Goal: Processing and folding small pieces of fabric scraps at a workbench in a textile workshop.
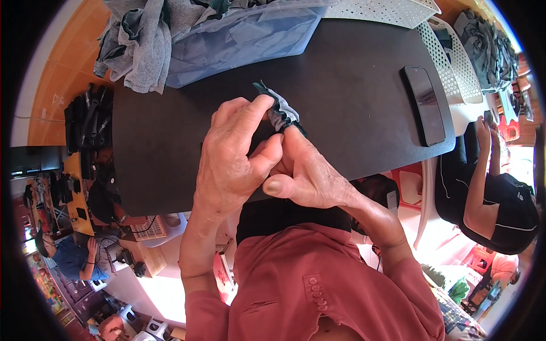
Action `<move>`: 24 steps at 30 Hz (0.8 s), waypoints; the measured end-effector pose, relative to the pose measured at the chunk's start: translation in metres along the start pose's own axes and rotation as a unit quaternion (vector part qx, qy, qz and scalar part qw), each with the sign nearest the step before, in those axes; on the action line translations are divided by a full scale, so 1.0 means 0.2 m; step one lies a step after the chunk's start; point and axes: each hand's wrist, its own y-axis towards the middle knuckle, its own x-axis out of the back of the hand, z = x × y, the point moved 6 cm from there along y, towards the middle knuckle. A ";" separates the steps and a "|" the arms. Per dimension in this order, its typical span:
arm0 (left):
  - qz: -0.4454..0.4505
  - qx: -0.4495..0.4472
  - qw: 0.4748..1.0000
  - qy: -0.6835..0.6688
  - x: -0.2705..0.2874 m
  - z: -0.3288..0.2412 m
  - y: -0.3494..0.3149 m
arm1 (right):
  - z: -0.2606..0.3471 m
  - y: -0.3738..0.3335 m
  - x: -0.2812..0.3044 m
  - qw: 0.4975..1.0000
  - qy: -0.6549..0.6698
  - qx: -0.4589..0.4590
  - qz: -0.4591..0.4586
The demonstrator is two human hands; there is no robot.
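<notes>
Above the dark table (352,74), both of my hands hold one small gathered piece of grey fabric with dark green edging (282,113). My left hand (230,148) pinches its upper left side between index finger and thumb. On the lower end, the fingers of my right hand (310,170) close around the cloth, with the thumb pointing left below. The two hands nearly touch. Part of the fabric is hidden behind my fingers.
A translucent blue bin (244,45) heaped with grey cloth (139,51) stands at the far left. White perforated baskets (387,11) line the far right edge. A black phone (424,105) lies at the right. Seated people work on both sides, one in black (492,193).
</notes>
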 end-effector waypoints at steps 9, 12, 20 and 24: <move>-0.075 0.042 0.994 -0.067 -0.07 0.09 -0.01 | 0.07 0.04 0.03 0.997 -0.080 -0.010 0.021; -0.079 0.056 0.992 -0.083 -0.09 0.11 -0.02 | 0.08 0.04 0.03 0.992 -0.120 -0.027 0.041; -0.013 0.185 0.897 -0.401 -0.05 0.16 -0.02 | 0.09 -0.02 -0.03 0.998 0.058 0.004 0.013; -0.057 0.151 0.934 -0.319 0.03 0.23 -0.07 | 0.13 -0.03 0.01 0.993 0.118 0.017 -0.018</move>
